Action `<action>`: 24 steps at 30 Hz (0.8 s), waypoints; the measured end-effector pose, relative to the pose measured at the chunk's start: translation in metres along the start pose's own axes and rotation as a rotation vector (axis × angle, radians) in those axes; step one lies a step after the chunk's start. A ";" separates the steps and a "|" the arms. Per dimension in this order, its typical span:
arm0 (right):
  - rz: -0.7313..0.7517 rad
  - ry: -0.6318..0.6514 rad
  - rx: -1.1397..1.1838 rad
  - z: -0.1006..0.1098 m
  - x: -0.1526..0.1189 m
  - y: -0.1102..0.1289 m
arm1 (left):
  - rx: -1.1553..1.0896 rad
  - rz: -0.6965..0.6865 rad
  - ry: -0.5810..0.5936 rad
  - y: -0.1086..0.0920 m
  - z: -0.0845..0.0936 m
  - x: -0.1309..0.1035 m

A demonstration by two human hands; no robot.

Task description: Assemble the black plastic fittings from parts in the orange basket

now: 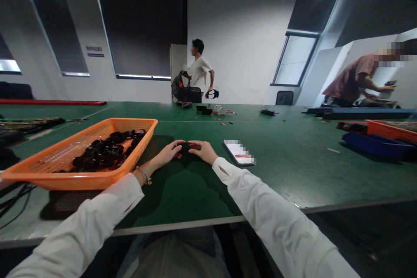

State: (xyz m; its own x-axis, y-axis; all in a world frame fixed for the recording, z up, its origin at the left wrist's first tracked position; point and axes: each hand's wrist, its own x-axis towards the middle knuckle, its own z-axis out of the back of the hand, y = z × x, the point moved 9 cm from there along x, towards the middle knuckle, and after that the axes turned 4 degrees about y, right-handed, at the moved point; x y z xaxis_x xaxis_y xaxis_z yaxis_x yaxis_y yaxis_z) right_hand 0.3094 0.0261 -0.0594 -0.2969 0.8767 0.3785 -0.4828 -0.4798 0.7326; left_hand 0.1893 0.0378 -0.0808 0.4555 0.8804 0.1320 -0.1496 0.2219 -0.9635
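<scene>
Here's the left hand (170, 152) and right hand (204, 152), gripping 1 small black part (185, 147) between them, 1 at each side, probably to steady it. The orange basket (81, 182) sits left of both, seemingly for easy reach; the phone (239, 155) lies right, untouched.

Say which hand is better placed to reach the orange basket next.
Probably the left hand: it is nearer the orange basket. The right hand is farther off, on the other side of the small dark object that both hands hold.
</scene>
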 end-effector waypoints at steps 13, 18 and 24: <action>0.035 -0.008 -0.037 0.001 0.000 0.003 | -0.018 -0.018 0.008 0.001 0.001 0.000; 0.061 -0.025 -0.007 0.001 0.000 0.006 | -0.039 -0.008 0.004 0.001 0.000 0.000; 0.048 -0.024 0.044 0.001 -0.001 0.004 | -0.038 0.009 0.001 0.001 -0.002 -0.001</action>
State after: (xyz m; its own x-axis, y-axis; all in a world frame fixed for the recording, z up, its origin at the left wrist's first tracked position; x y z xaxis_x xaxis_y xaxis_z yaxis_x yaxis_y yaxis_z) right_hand 0.3080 0.0235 -0.0561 -0.2989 0.8535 0.4268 -0.4318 -0.5198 0.7371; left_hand 0.1901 0.0365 -0.0818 0.4550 0.8819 0.1230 -0.1203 0.1978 -0.9728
